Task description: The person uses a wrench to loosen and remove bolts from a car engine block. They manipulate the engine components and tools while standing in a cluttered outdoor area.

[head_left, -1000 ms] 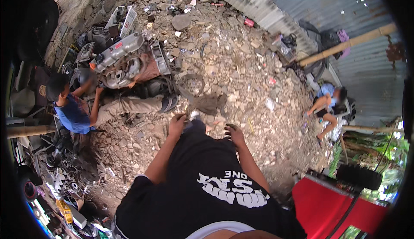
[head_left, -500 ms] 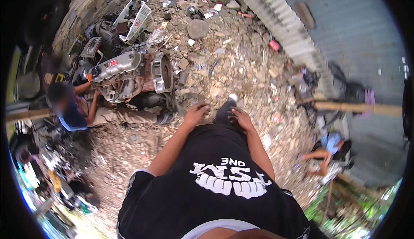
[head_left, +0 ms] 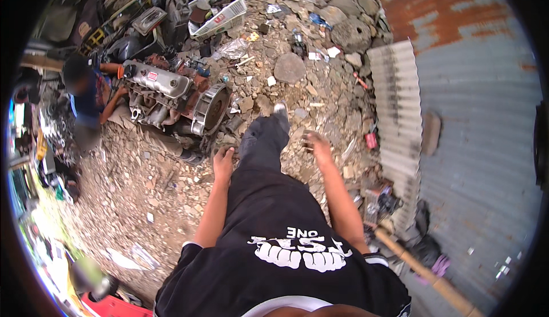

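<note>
My left hand (head_left: 224, 161) hangs empty with loosely bent fingers beside my dark trouser leg, just below an engine (head_left: 160, 88). My right hand (head_left: 316, 145) is held out over the rubble on the other side of that leg, fingers apart and holding nothing. The engine has a silver top cover and a round housing (head_left: 210, 111) at its near end. A co-worker in blue (head_left: 88, 100) sits at its far left, arms reaching to it, legs partly hidden beneath. My foot (head_left: 280, 109) steps forward on the broken stones.
A white plastic crate (head_left: 231, 14) and heaped parts (head_left: 131, 45) lie behind the engine. Corrugated sheets (head_left: 469, 122) line the right, with a bamboo pole (head_left: 412, 262) at lower right. Stones and scraps (head_left: 148, 197) cover the ground. A red panel (head_left: 114, 308) shows at lower left.
My body has turned rightward and moved forward, bringing the corrugated wall closer and my leg out ahead. My hands have swung beside the leg. The seated person on the right has left the view.
</note>
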The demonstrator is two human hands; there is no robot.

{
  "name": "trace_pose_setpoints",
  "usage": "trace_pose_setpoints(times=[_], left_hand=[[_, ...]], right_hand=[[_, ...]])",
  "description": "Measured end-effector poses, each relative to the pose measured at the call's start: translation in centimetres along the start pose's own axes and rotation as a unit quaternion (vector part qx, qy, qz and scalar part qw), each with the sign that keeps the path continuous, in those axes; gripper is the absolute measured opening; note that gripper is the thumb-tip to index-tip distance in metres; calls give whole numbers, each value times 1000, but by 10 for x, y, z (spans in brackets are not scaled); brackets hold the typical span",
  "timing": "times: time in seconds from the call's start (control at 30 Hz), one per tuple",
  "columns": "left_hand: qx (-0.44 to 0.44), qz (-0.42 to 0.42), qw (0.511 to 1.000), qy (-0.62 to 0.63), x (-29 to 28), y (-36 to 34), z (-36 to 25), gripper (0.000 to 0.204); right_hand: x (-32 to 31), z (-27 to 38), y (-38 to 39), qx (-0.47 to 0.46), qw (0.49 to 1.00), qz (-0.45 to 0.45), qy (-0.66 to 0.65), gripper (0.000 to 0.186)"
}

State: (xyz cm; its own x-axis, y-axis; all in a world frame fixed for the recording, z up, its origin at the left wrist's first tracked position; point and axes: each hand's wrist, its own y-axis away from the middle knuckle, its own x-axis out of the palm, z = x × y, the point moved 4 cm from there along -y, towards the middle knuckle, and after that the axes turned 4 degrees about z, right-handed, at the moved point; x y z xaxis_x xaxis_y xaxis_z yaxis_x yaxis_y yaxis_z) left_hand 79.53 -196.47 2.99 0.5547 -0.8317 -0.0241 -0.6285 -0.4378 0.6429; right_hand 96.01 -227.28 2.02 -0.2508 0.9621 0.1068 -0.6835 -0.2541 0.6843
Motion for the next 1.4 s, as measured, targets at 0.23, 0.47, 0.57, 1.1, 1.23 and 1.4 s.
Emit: trace_pose_setpoints(times=[0.23,0.47,0.57,1.1,1.23,1.4], left_hand=[[133,57,933,-328,122,-164,-57,28],[-30,36,906,-420,180,-392,-77,30],[-67,7,910,-410,199,-492,-20,32],[42,-147,705,-693,172,-933,168,59],[-52,-106,701,-703,178,-932,166,38],[-8,-137,733,-666,165,-908,203,30]], right_hand=[[53,70,-155,44,993,105,35,33],[44,114,-362,109,990,80,40,26],[47,95,-455,136,989,54,28,23],[81,109,-628,329,936,128,-3,24],[79,124,-631,315,943,109,4,26],[77,108,-630,353,925,142,6,29]])
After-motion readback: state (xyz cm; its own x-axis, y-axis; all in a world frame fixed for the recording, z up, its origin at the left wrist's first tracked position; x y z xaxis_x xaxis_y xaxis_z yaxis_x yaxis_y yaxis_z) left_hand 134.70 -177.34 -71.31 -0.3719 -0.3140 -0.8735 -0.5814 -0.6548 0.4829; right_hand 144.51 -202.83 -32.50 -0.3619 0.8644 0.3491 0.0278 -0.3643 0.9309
